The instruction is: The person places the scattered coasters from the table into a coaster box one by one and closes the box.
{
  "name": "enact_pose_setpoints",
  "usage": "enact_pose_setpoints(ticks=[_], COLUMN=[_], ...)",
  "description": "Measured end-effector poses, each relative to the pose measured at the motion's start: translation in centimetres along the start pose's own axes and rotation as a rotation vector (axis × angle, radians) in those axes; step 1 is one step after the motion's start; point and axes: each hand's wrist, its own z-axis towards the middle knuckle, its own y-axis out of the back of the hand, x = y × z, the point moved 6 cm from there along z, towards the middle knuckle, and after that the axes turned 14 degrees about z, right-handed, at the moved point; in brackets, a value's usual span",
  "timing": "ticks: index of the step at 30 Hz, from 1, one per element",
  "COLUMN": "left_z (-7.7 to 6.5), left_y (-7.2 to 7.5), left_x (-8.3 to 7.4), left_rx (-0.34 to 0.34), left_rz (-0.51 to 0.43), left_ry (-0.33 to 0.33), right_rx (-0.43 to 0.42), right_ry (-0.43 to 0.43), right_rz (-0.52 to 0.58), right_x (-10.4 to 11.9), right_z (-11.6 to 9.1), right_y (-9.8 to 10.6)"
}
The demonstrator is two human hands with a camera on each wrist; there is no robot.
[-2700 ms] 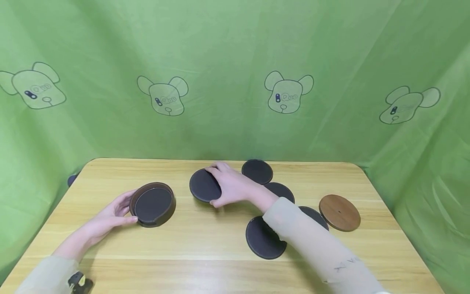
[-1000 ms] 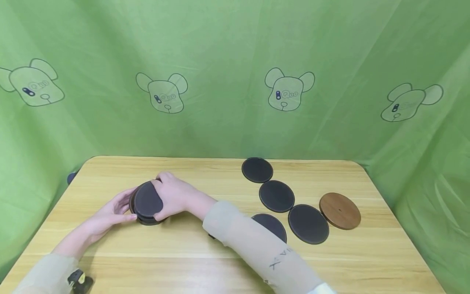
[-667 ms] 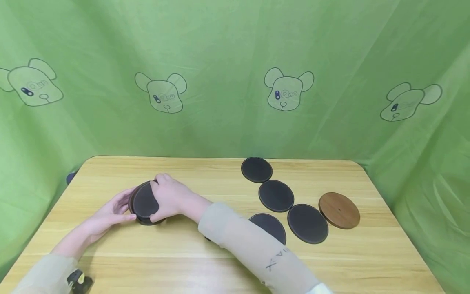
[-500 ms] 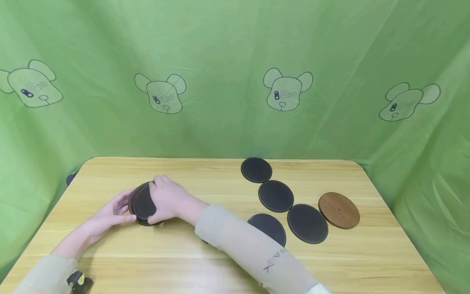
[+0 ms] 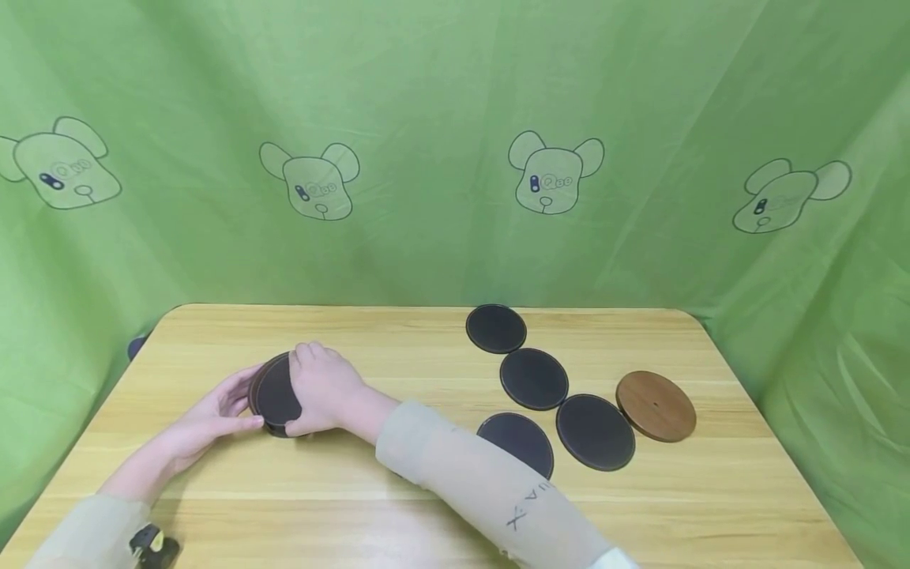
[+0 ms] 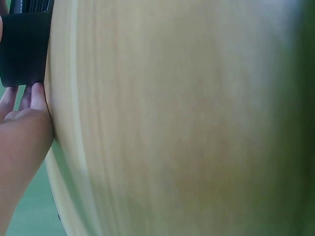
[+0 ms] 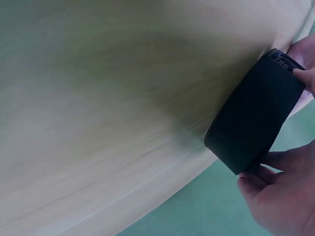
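My left hand (image 5: 206, 419) grips the left side of a round, dark brown coaster holder (image 5: 257, 387), its thumb near the front slot. My right hand (image 5: 327, 391) grips a black round coaster (image 5: 276, 391) by its right side and holds it at the holder's top. How far the coaster has gone in is hidden by my right hand. In the right wrist view, the holder (image 7: 256, 108) shows its dark wall, and stacked edges appear in its slot; my right hand (image 7: 283, 191) is at its lower end. In the left wrist view, my left hand's fingertips touch the holder (image 6: 24, 49).
Several black coasters (image 5: 533, 379) lie flat on the right of the wooden table (image 5: 398, 336). A brown wooden disc (image 5: 656, 406) lies beside them at the far right. A green curtain (image 5: 434, 142) surrounds the back and sides.
My right hand has carried the coaster leftward from mid-table to the holder. Over the last second it has shifted slightly further left and down there. My left hand has stayed in place.
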Motion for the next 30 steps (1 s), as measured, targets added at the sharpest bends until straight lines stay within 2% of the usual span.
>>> enact_pose_setpoints(ticks=[19, 30], left_z=[0.3, 0.2], left_y=[0.1, 0.1], left_x=[0.1, 0.4], left_rx=[0.011, 0.003], left_rz=[-0.009, 0.000], left_ry=[-0.007, 0.007], right_rx=[0.006, -0.004], right_ry=[-0.012, -0.046], right_rz=[0.052, 0.300], right_x=[-0.6, -2.9], right_z=[0.1, -0.4], right_y=[-0.5, 0.3])
